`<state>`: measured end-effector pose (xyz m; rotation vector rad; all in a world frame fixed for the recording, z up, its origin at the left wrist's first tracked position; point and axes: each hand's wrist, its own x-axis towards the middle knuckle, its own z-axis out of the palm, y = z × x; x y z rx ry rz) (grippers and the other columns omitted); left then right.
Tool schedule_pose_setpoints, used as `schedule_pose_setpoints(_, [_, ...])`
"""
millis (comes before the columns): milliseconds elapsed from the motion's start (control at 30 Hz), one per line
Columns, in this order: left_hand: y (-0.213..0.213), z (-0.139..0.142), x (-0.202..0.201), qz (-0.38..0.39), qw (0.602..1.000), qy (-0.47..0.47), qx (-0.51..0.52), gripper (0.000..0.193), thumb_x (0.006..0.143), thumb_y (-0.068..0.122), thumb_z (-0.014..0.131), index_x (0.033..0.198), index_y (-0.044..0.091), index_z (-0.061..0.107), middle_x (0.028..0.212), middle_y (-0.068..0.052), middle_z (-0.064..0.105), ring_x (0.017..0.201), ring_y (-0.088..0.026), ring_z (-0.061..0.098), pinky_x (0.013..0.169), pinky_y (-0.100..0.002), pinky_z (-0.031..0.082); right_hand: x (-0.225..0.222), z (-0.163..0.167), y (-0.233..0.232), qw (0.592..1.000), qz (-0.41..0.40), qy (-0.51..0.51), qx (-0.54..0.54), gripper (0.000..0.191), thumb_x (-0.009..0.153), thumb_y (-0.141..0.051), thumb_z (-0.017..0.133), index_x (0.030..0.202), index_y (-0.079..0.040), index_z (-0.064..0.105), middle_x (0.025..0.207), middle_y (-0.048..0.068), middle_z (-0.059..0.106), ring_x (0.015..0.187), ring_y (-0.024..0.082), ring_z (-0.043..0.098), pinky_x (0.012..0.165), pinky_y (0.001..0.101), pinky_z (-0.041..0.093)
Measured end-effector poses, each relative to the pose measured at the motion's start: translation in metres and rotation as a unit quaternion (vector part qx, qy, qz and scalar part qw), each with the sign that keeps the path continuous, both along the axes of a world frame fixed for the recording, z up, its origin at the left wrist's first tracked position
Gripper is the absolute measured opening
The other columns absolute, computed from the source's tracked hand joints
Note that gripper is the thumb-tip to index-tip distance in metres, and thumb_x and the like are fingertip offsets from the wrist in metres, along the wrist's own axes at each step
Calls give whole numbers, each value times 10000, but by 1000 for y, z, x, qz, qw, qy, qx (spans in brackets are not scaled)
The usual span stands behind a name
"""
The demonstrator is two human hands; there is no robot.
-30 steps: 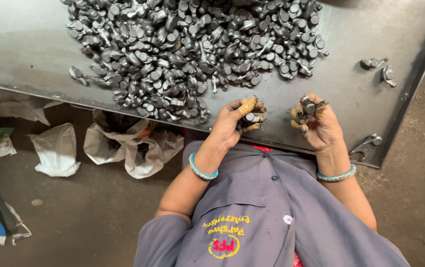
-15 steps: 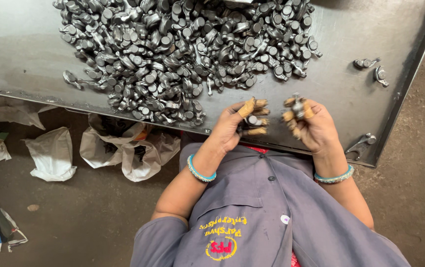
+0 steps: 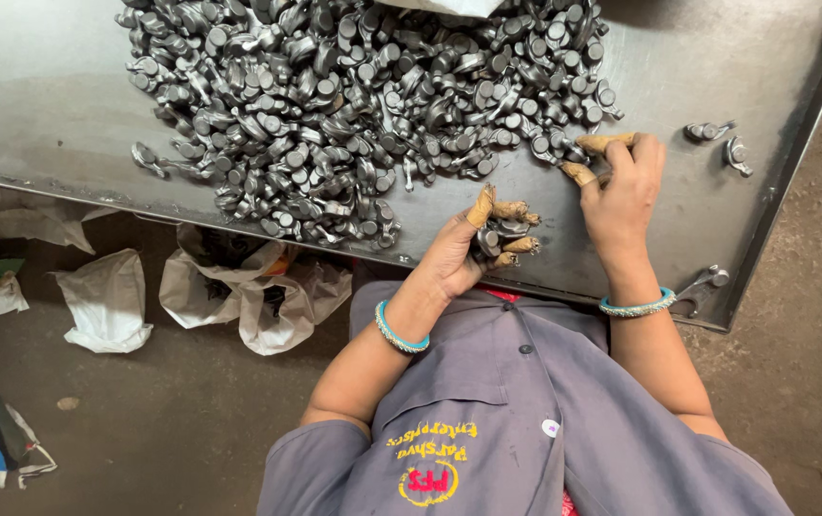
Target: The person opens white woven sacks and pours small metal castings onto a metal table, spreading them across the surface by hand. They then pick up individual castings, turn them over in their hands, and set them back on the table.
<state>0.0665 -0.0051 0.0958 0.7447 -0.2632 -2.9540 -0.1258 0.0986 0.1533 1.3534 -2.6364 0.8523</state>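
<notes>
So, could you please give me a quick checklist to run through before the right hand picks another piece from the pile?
1. Left hand grips a few dark metal pieces: ok, fingers curled round them.
2. Right hand is at the pile: ok, fingertips at its right edge.
3. Right hand is free to pick: cannot tell, palm faces away.
4. Pile sits well inside the metal tray: ok, though some pieces lie near the front rim.
5. Loose pieces at the right are clear of the reach: ok, apart from the hand.
6. Finger wraps are in place: ok on those that show.
</notes>
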Motion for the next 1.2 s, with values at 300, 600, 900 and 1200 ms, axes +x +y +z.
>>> schedule_pose_setpoints(300, [5, -2, 3, -22, 1000, -7, 4, 579, 997, 491, 634, 1292, -7, 637, 1223, -166, 721, 968, -299, 754, 665, -319, 599, 23, 20, 29, 996, 21, -63, -66, 253, 886, -9, 863, 1095, -6, 720, 1060, 128, 713, 923, 265, 684, 814, 364, 558])
schedule_pose_setpoints(600, [8, -11, 2, -12, 1000, -9, 8, 532, 1010, 447, 642, 1267, -19, 648, 1182, -171, 733, 947, -316, 761, 655, -347, 609, 31, 30, 35, 981, 4, -173, -92, 250, 887, 1, 873, 1081, 22, 716, 1018, 111, 732, 869, 169, 719, 804, 285, 585])
schedule_pose_setpoints(900, [9, -11, 4, -6, 1000, -7, 15, 489, 1006, 403, 647, 1251, -19, 643, 1154, -185, 741, 927, -323, 763, 670, -380, 631, 22, 23, 46, 975, -7, -194, -109, 274, 919, -56, 897, 1085, 18, 691, 1019, 113, 738, 908, 171, 718, 840, 295, 585])
schedule_pose_setpoints(1200, [7, -12, 10, 3, 1000, 4, 2, 482, 1029, 375, 653, 1275, -40, 640, 1119, -178, 740, 914, -310, 765, 648, -365, 625, -17, 57, 31, 991, -121, -25, -45, 200, 859, -77, 818, 1035, -82, 724, 1079, 79, 540, 1007, 245, 547, 818, 314, 521])
